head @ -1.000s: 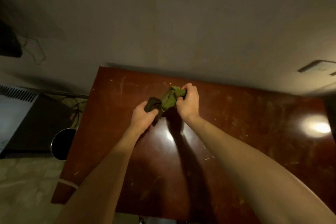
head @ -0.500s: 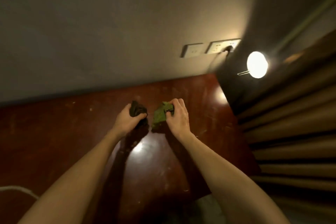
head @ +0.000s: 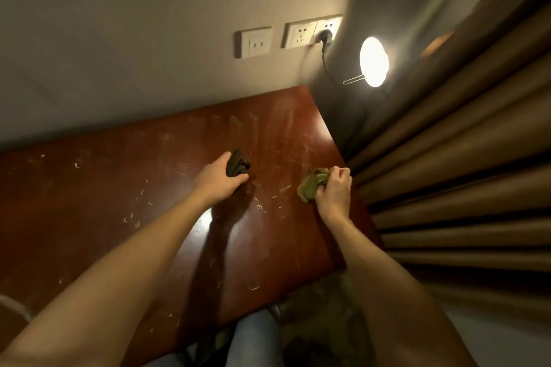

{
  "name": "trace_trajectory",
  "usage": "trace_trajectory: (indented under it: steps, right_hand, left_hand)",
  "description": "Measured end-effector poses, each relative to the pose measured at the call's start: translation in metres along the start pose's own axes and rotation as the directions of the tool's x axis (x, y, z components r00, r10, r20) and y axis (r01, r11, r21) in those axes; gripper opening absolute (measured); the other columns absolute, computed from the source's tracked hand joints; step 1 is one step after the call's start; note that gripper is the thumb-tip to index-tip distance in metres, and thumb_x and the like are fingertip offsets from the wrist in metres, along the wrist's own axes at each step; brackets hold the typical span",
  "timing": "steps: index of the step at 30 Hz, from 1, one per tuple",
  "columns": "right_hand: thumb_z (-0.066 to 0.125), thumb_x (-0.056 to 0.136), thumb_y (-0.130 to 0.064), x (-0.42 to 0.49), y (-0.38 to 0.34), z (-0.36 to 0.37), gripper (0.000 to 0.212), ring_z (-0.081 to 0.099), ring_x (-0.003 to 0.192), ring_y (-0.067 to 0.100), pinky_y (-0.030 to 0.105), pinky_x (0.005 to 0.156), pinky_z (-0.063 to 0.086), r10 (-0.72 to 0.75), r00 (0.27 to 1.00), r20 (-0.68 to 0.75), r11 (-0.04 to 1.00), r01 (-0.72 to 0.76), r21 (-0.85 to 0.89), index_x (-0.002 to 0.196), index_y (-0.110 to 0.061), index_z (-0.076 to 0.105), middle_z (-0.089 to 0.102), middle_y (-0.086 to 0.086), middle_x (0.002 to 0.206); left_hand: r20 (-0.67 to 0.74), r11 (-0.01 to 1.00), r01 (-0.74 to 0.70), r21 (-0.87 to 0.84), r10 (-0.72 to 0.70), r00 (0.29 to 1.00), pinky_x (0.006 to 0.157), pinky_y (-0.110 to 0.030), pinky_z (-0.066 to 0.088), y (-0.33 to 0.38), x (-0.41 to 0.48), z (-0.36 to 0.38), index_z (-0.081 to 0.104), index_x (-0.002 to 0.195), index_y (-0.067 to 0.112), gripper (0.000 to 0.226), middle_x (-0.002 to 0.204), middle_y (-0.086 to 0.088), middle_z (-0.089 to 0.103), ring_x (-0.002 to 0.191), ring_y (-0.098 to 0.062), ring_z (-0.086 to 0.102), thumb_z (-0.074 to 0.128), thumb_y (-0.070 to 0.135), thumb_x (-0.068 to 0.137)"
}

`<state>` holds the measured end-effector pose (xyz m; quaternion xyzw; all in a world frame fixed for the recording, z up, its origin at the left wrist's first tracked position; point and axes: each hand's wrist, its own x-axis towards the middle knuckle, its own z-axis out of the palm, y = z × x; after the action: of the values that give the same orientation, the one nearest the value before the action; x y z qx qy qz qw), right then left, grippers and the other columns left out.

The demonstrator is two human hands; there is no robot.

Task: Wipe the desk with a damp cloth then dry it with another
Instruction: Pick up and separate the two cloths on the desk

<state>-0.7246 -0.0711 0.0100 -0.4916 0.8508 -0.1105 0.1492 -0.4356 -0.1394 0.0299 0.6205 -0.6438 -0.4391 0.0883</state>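
A reddish-brown wooden desk [head: 125,217] fills the lower left of the head view, with scratches and small crumbs on its top. My left hand [head: 219,179] grips a bunched dark cloth [head: 238,165] near the middle of the desk. My right hand [head: 334,191] grips a crumpled light green cloth [head: 311,186] close to the desk's right edge, its lower end touching the surface. The two cloths are well apart.
A grey wall stands behind the desk, with wall sockets [head: 298,34] and a plugged-in black cable [head: 326,59]. A round lit lamp [head: 374,61] glows at the right. Brown pleated curtains [head: 465,164] hang just past the desk's right edge. Blue-trousered legs [head: 256,337] show below.
My hands have drawn apart, separating the two cloths. The right hand with the green cloth moved toward the desk's right edge. The view swung to the desk's right end.
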Motion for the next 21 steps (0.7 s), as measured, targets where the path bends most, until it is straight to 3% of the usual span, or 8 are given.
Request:
trace_trajectory:
  steps: [4, 9, 11, 13, 16, 18, 21]
  right_hand:
    - [0.066, 0.097, -0.018, -0.001, 0.011, 0.021, 0.078, 0.022, 0.155, 0.035, 0.047, 0.122, 0.033, 0.116, 0.919, 0.377, 0.984, -0.053, -0.172, 0.161, -0.010, 0.022, 0.022, 0.016, 0.167]
    - [0.070, 0.096, -0.037, 0.012, -0.022, -0.007, 0.100, 0.024, 0.152, 0.047, 0.063, 0.116, 0.032, 0.211, 0.815, 0.539, 0.875, 0.088, -0.476, 0.166, -0.018, 0.001, 0.000, 0.017, 0.172]
    - [0.075, 0.093, -0.033, 0.017, -0.055, -0.032, 0.105, 0.032, 0.145, 0.052, 0.065, 0.110, 0.039, 0.119, 0.869, 0.480, 0.835, 0.175, -0.523, 0.165, -0.018, 0.001, -0.004, 0.019, 0.171]
    - [0.079, 0.089, -0.020, 0.019, -0.095, -0.054, 0.103, 0.038, 0.142, 0.048, 0.060, 0.108, 0.044, -0.147, 0.881, 0.450, 0.827, 0.359, -0.433, 0.164, -0.016, 0.009, 0.005, 0.019, 0.170]
    - [0.081, 0.083, -0.015, 0.013, -0.162, -0.065, 0.093, 0.051, 0.134, 0.036, 0.052, 0.103, 0.051, -0.492, 0.693, 0.527, 0.797, 0.602, -0.048, 0.157, -0.017, 0.024, 0.033, 0.013, 0.158]
    - [0.083, 0.079, -0.015, -0.002, -0.204, -0.057, 0.080, 0.056, 0.125, 0.031, 0.049, 0.102, 0.050, -0.597, 0.571, 0.564, 0.755, 0.638, 0.153, 0.145, -0.018, 0.038, 0.046, 0.008, 0.141]
    - [0.083, 0.080, -0.017, -0.031, -0.261, -0.027, 0.062, 0.059, 0.113, 0.029, 0.043, 0.095, 0.049, -0.653, 0.461, 0.600, 0.691, 0.687, 0.224, 0.131, -0.016, 0.047, 0.054, 0.008, 0.124]
  left_hand:
    - [-0.007, 0.999, -0.027, -0.036, 0.027, 1.000, 0.079, -0.048, 0.061, -0.002, -0.001, 0.005, 0.053, 0.113, 0.034, 0.034, 0.101, 0.003, 0.069, 0.087, -0.024, 0.070, 0.073, 0.051, 0.091]
    - [-0.008, 0.998, -0.049, -0.028, 0.049, 0.999, 0.079, -0.049, 0.061, -0.002, -0.004, -0.002, 0.054, 0.114, 0.033, 0.034, 0.100, 0.003, 0.068, 0.087, -0.024, 0.070, 0.074, 0.049, 0.091]
    - [-0.012, 0.998, -0.051, -0.038, 0.051, 0.999, 0.080, -0.049, 0.061, -0.001, -0.006, -0.009, 0.054, 0.118, 0.030, 0.037, 0.102, 0.002, 0.067, 0.090, -0.024, 0.069, 0.074, 0.048, 0.093]
    - [-0.011, 0.996, -0.057, -0.075, 0.057, 0.998, 0.080, -0.049, 0.061, -0.001, -0.010, -0.019, 0.055, 0.121, 0.028, 0.039, 0.103, 0.001, 0.067, 0.090, -0.023, 0.069, 0.075, 0.046, 0.093]
    - [-0.068, 0.987, -0.088, -0.135, 0.079, 0.995, 0.074, -0.042, 0.057, -0.005, -0.021, -0.042, 0.059, 0.115, 0.022, 0.038, 0.097, 0.005, 0.067, 0.088, -0.020, 0.069, 0.082, 0.039, 0.089]
    - [-0.126, 0.984, -0.076, -0.162, 0.056, 0.990, 0.067, -0.031, 0.049, -0.012, -0.030, -0.062, 0.058, 0.114, 0.018, 0.045, 0.094, 0.007, 0.066, 0.085, -0.016, 0.067, 0.087, 0.034, 0.084]
    - [-0.145, 0.970, 0.002, -0.242, -0.039, 0.989, 0.058, -0.020, 0.044, -0.033, -0.049, -0.099, 0.044, 0.112, 0.015, 0.057, 0.094, 0.003, 0.059, 0.076, -0.010, 0.058, 0.090, 0.022, 0.079]
